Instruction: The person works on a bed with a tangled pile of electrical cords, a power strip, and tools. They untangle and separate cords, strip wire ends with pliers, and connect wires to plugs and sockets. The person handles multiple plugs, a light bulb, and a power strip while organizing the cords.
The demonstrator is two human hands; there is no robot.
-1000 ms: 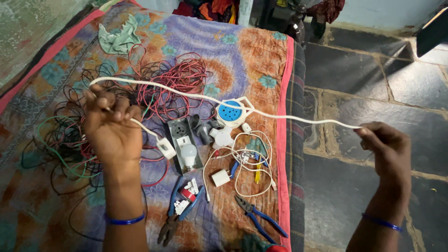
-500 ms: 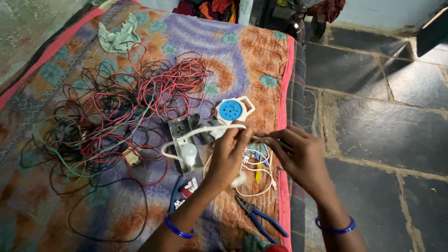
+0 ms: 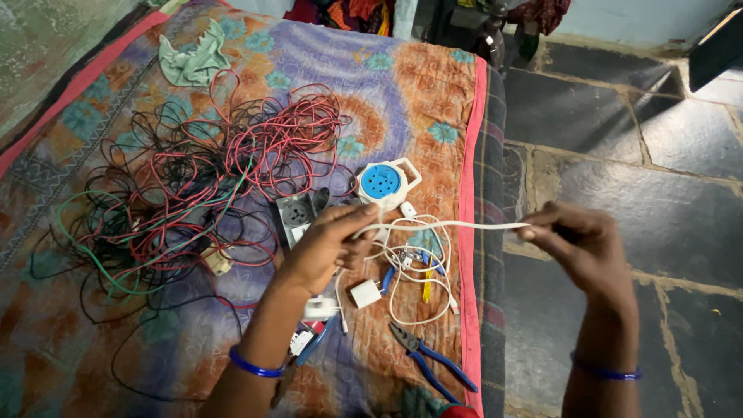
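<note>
Your hands have drawn apart since half a second ago, pulling the white cable (image 3: 457, 225) taut between them above the bed's edge. Your left hand (image 3: 325, 248) pinches it over the grey socket box (image 3: 294, 215), palm down; your right hand (image 3: 576, 244) pinches the other end out over the stone floor (image 3: 681, 178).

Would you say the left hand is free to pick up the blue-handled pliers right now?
Probably not yet: the left hand is pinching the white cord, though the pliers lie uncovered just below.
</note>
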